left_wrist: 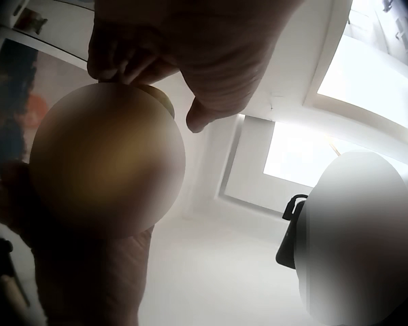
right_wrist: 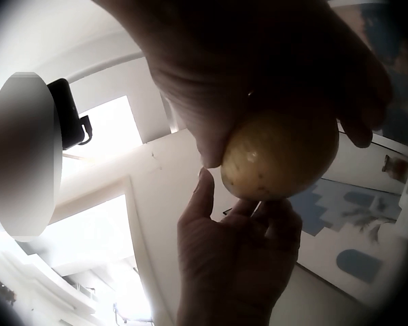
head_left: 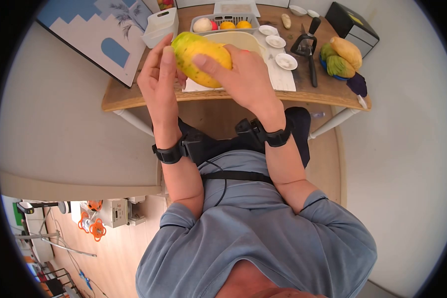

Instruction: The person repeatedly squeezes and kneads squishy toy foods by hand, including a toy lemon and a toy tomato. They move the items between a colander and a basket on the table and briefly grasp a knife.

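Spreading across the bench, other things lie beyond the raised fruit: a white bin, a grey basket holding round white, red and yellow-orange items, and a cream basin on a white sheet. To the right are small white dishes, a black-handled tool, a blue bowl heaped with green and yellow produce, and a black box. A large picture leans at the left end.

The fruit and the hands stand in front of the basin and part of the sheet — the basin's near left portion is covered. The right hand hides the fruit's far right side, and its own fingertips are hard to trace from the head. Both wrist views are dim; a blurred patch washes out the fruit in the left wrist view.

The fruit is held up between the hands, above the bench's near edge. Its long axis slants from upper left to lower right in the head view, green end toward the left hand, yellow end toward the right. The right hand grips it, thumb across the yellow skin. The left hand is fairly wide — relaxed fingers touch the green end, thumb apart from it in the right wrist view.
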### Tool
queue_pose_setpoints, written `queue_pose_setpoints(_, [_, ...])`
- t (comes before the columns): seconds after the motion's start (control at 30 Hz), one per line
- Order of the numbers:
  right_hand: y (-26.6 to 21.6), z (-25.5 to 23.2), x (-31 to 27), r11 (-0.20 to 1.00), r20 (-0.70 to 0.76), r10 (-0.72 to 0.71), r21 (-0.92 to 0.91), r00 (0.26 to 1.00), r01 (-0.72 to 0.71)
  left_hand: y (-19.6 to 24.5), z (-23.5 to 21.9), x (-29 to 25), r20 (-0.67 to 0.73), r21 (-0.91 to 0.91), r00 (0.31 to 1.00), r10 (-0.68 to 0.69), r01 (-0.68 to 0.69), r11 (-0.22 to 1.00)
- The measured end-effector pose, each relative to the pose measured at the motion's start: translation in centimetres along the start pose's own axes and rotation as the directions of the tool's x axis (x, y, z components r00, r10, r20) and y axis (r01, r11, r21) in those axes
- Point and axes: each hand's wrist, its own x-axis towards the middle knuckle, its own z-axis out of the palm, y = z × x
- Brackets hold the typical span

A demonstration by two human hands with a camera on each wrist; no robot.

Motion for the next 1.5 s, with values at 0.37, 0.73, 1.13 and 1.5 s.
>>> queue_pose_setpoints(0.37, [0.4, 0.0, -0.1, 0.951, -0.29, -0.056, 0.276, 0.955, 0.14, 0.8, 2.3, -0.3, 0.367, -0.099, 0.92, 0.138, -0.109, 0.989])
queue_pose_setpoints(0.73, [0.2, -0.6, 0.2, 0.928, -0.463, -0.099, 0.277, 0.881, 0.25, 1.0, 0.6, -0.3, 0.535, 0.114, 0.845, -0.005, -0.066, 0.991])
queue_pose_setpoints(1.13, [-0.8, 0.0, -0.4, 0.953, -0.305, -0.157, 0.202, 0.939, 0.225, -0.3, 0.5, 0.4, -0.016, -0.317, 0.996, 0.085, -0.086, 0.945])
queue_pose_setpoints(1.5, [-0.8, 0.5, -0.5, 0.943, -0.009, -0.331, -0.005, 0.943, 0.331, -0.6, 1.3, 0.0, 0.126, -0.252, 0.986, 0.107, -0.072, 0.965])
